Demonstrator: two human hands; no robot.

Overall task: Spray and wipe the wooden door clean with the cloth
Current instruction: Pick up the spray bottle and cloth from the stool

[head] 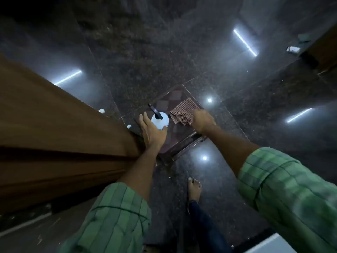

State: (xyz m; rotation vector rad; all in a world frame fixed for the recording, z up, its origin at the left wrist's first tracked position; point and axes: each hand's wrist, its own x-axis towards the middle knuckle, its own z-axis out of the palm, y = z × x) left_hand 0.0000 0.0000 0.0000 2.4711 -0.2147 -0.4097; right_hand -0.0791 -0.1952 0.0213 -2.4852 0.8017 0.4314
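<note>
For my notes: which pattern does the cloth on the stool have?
Small red-brown and white checks on the cloth, seen in the head view.

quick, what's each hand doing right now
Left hand: fingers spread around the spray bottle, closing on it.
Right hand: gripping the checked cloth.
</note>
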